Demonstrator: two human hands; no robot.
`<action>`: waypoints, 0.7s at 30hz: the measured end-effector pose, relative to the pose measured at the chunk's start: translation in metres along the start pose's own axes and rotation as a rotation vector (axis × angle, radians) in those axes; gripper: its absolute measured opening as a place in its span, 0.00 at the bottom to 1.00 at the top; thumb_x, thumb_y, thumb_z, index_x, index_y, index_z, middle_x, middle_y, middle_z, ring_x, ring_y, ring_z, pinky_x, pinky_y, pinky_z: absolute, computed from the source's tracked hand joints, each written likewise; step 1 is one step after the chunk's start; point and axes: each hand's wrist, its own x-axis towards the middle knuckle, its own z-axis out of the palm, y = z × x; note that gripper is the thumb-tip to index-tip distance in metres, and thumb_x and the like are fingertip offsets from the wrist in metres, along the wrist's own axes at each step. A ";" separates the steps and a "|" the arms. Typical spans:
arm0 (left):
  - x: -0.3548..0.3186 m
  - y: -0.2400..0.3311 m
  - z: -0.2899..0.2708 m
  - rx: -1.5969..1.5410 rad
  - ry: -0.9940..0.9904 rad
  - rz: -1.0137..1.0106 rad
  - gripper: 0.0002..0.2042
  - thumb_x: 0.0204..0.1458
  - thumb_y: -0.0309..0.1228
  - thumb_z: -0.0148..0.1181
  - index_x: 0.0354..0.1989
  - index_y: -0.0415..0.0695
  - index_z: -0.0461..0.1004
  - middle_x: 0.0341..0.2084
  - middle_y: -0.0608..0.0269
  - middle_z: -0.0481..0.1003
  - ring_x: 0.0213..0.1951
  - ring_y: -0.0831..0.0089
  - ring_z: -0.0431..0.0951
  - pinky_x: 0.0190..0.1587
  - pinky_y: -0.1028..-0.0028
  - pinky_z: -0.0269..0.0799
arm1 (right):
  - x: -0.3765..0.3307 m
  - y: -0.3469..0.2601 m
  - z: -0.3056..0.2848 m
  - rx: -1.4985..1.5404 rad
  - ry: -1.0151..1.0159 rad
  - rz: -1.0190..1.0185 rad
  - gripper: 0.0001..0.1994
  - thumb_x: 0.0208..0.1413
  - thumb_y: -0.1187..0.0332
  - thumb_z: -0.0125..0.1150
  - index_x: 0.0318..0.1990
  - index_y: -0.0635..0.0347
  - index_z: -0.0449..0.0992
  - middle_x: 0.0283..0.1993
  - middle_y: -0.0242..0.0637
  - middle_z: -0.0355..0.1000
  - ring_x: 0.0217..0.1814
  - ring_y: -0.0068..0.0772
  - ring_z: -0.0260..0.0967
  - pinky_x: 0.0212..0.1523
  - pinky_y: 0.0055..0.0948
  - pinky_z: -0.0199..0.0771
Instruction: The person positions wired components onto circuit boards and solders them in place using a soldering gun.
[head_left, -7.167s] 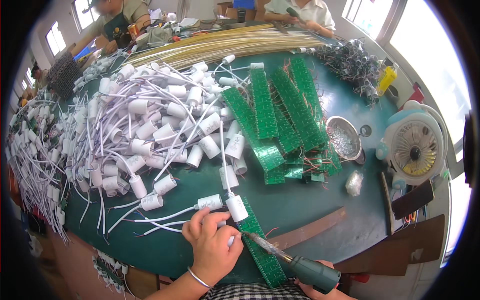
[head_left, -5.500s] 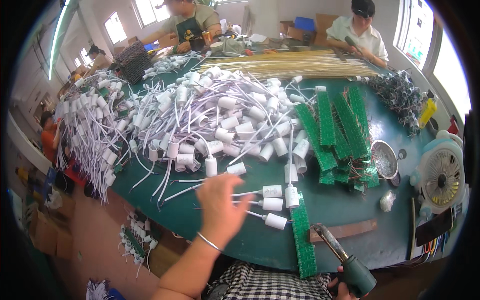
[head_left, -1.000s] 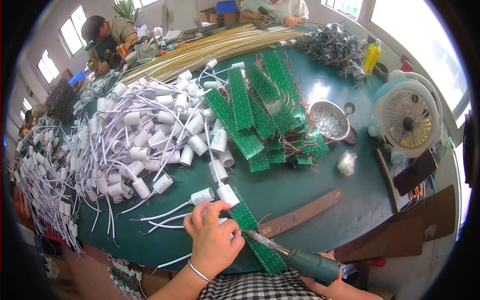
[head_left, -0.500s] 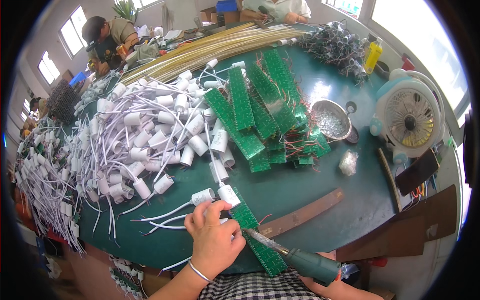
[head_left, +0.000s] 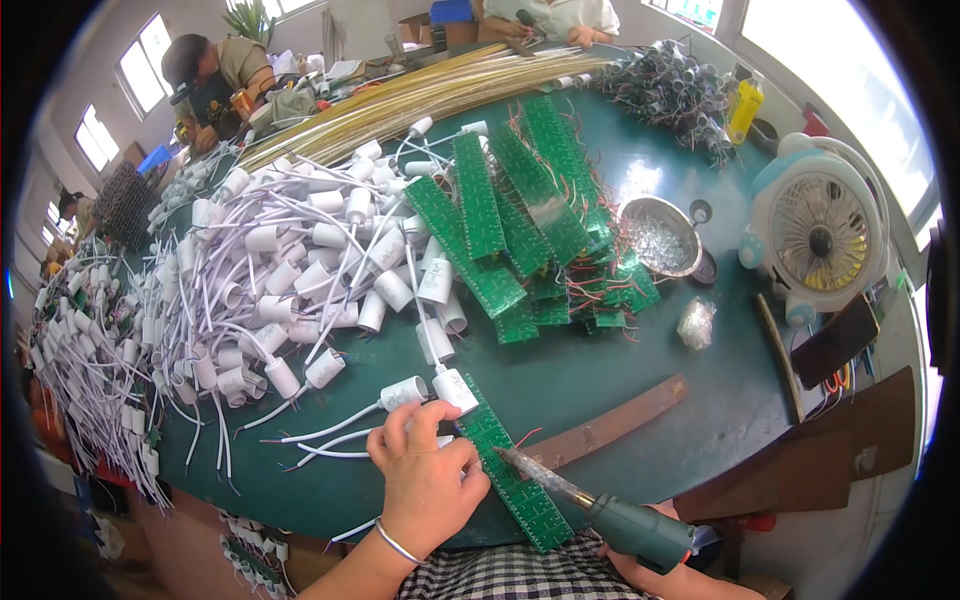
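Observation:
My right hand (head_left: pixel 652 555), partly hidden, is wrapped round the green handle of a soldering iron (head_left: pixel 560 488). Its tip is over a narrow green circuit board strip (head_left: pixel 530 510), which lies on the table in front of me. My left hand (head_left: pixel 430 490) is at the strip's left edge, its fingers curled together; what they pinch is hidden. By its forefinger, a white lamp-holder cap (head_left: pixel 455 390) sits at the strip's far end. Another white cap (head_left: pixel 403 393) with a cable lies just left of those fingers. A short red wire rises beside the strip.
White caps with cables (head_left: pixel 290 270) are heaped at left. Green circuit boards (head_left: pixel 520 210) with red wires are stacked beyond. A metal bowl (head_left: pixel 660 237), a fan (head_left: pixel 818 235) and a brown curved strip (head_left: pixel 610 425) are to the right. Two people work across the table.
The soldering iron has shifted right, its tip moving slightly away from my left fingers. My left hand, the cap beside it and the board strip have stayed almost still.

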 end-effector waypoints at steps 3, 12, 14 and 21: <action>0.001 0.000 0.000 -0.010 0.000 -0.005 0.04 0.32 0.29 0.64 0.15 0.48 0.74 0.49 0.65 0.64 0.56 0.53 0.57 0.55 0.51 0.48 | -0.004 0.009 0.002 0.068 0.005 0.058 0.18 0.53 0.66 0.66 0.49 0.65 0.72 0.44 0.43 0.73 0.43 0.37 0.72 0.42 0.31 0.72; 0.002 0.002 -0.002 -0.011 -0.004 -0.012 0.04 0.34 0.29 0.64 0.15 0.49 0.73 0.49 0.66 0.64 0.57 0.55 0.57 0.53 0.50 0.48 | 0.001 0.003 -0.001 0.066 -0.028 0.023 0.19 0.52 0.69 0.66 0.50 0.66 0.71 0.45 0.45 0.74 0.44 0.40 0.73 0.43 0.33 0.72; 0.001 0.002 -0.002 -0.012 0.002 -0.010 0.04 0.34 0.29 0.64 0.15 0.49 0.73 0.49 0.66 0.64 0.57 0.55 0.57 0.53 0.50 0.48 | -0.001 0.003 0.000 0.088 -0.014 0.028 0.20 0.52 0.69 0.66 0.51 0.67 0.70 0.46 0.46 0.74 0.45 0.40 0.73 0.44 0.33 0.73; -0.002 0.002 -0.003 -0.003 0.001 -0.013 0.04 0.35 0.30 0.64 0.17 0.49 0.74 0.50 0.65 0.64 0.57 0.52 0.57 0.54 0.49 0.47 | 0.002 -0.002 -0.003 0.081 -0.014 -0.002 0.22 0.51 0.71 0.67 0.52 0.68 0.69 0.47 0.48 0.74 0.47 0.42 0.73 0.47 0.36 0.72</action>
